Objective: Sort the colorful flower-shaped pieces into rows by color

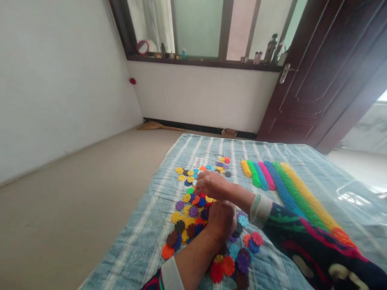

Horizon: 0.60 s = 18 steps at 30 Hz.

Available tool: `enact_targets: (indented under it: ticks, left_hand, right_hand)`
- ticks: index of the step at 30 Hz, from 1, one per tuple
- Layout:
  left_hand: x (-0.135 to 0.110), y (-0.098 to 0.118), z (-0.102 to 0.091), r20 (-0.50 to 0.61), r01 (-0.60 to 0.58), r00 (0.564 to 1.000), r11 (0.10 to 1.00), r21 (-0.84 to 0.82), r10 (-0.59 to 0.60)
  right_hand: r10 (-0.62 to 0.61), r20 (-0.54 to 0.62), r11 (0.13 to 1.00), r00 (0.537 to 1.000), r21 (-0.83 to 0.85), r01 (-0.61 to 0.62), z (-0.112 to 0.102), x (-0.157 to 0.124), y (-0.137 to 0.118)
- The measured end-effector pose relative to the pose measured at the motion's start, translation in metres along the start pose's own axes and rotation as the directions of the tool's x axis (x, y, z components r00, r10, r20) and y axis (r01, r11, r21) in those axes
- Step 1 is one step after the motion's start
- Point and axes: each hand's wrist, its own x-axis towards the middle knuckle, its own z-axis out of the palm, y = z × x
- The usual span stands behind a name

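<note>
Both my hands reach over a scatter of small flat plastic flower discs [190, 209] in several colours, spread on a blue striped cloth [145, 237]. My right hand [211, 183] hovers low over the far part of the pile, fingers curled down toward the discs; what they pinch is hidden. My left hand [222, 219] sits closer to me with its back up and fingers folded under, hidden from view. To the right lie several long stacked rows of discs [281, 185], each a single colour: yellow, green, blue, pink and more.
Bare beige floor [75, 193] lies left of the cloth. A white wall with a dark window sill [199, 62] holding bottles stands ahead. A dark wooden door [326, 68] stands open at the right. A clear plastic tub [359, 197] rests at the cloth's right edge.
</note>
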Motion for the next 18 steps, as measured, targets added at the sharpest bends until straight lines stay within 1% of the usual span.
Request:
enact_targets:
  ticks: [1,3,5,7,9,12,15,18]
  left_hand:
    - [0.000,0.000,0.000,-0.002,-0.012,1.000,1.000,-0.008,0.012]
    - [0.000,-0.001,0.001,-0.051,-0.040,0.998,0.998,-0.043,0.038]
    - [0.000,-0.001,0.002,-0.106,-0.050,0.994,0.995,-0.084,0.042]
    - [0.000,-0.002,0.004,-0.132,-0.049,0.991,0.993,-0.103,0.036]
    - [0.000,-0.002,0.005,-0.142,-0.047,0.989,0.994,-0.095,0.034]
    - [0.000,-0.001,0.006,-0.150,-0.052,0.988,0.996,-0.073,0.041]
    - [-0.001,-0.001,0.007,-0.164,-0.067,0.985,0.996,-0.061,0.056]
    - [0.000,-0.002,0.006,-0.160,-0.058,0.986,0.997,-0.051,0.049]
  right_hand:
    - [0.005,0.021,1.000,1.000,-0.014,-0.005,0.001,0.010,-0.003]
    - [0.008,0.043,0.999,0.999,-0.034,-0.007,0.004,0.027,-0.007]
    - [0.007,0.063,0.999,0.998,-0.053,-0.004,0.008,0.038,-0.009]
    - [0.007,0.086,0.998,0.996,-0.067,-0.001,0.012,0.044,-0.011]
    - [0.007,0.101,0.997,0.995,-0.072,0.000,0.017,0.046,-0.013]
    - [0.004,0.089,0.998,0.996,-0.055,0.001,0.022,0.045,-0.015]
    - [-0.001,0.050,1.000,0.999,-0.005,0.001,0.025,0.043,-0.015]
    - [0.016,-0.014,0.998,1.000,0.068,-0.015,0.022,0.036,-0.012]
